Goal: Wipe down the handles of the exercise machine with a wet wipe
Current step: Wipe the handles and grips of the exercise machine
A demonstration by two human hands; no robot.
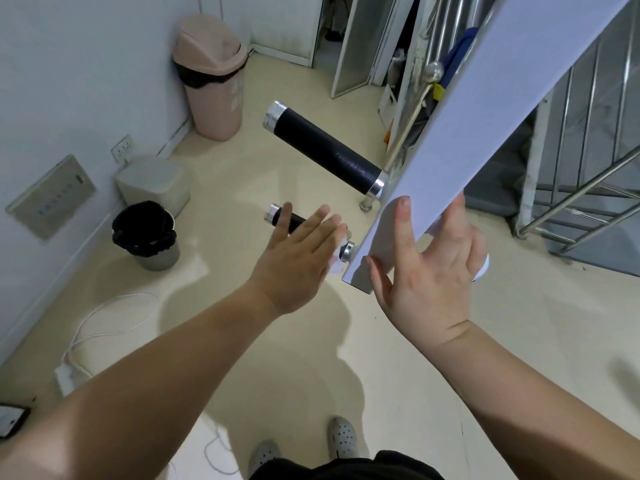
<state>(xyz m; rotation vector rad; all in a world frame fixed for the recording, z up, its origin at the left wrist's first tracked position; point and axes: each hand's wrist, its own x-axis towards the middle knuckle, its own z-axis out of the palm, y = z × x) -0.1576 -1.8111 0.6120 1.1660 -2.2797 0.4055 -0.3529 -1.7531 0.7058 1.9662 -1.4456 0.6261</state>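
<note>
Our two forearms fill the near view, above two grey clogs [343, 436] on the cream floor [242, 168]. The left hand [298, 261] lies flat and released, fingers straight, over the middle of the lower handle [277, 214]; we cannot tell whether the palm touches it. A pale scrap under its fingertips is, we judge, the wet wipe [334, 270]. The right hand [429, 271] is spread against the edge of the machine's white arm [485, 116], one finger on the front face and the others behind it, nearly straight and clenched on nothing we can see. Another white shape [483, 268] shows beyond that hand, and we cannot say what it is.

Risks from here:
- With only a flat palm on it, the wipe could slip off the round grip and fall.
- A pass from above could miss the underside of the grip.
- If the right hand lets go, the arm may swing.
- The upper handle [322, 148], well apart from both hands, could be skipped.

Counted:
- Two hands.
- Two black handles with chrome ends.
- One white arm.
- Three bins: a pink bin [211, 74], a pale bin [152, 183] and a black-lined bin [145, 237].
- One white cable [104, 313].
</note>
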